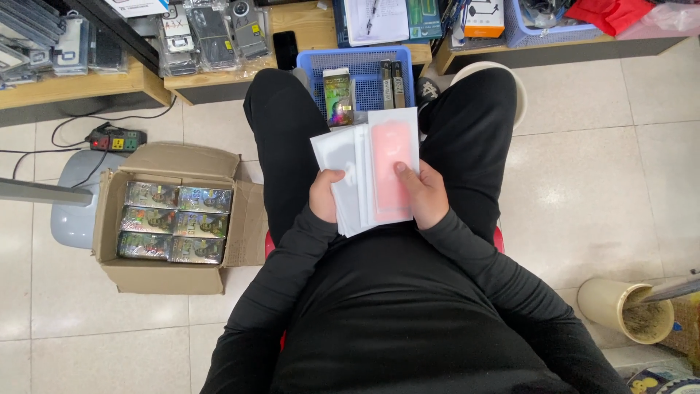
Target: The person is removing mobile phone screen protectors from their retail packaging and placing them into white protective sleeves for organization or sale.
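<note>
Both hands are wrapped around a fanned stack of flat sleeves (368, 171) held over the lap. The left hand (326, 195) grips the clear and white ones from the side, while the right hand (425, 195) has its thumb pressed on the pink one on top. A blue basket (315, 73) sits just past the knees, and a cardboard box (171, 273) of shiny packs is on the floor to the left.

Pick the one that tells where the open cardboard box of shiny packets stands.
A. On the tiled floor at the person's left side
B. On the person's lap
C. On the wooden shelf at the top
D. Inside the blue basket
A: the cardboard box stands on the tiled floor beside the left leg, while the left hand and right hand hold a fan of flat sleeves over the lap.
</note>
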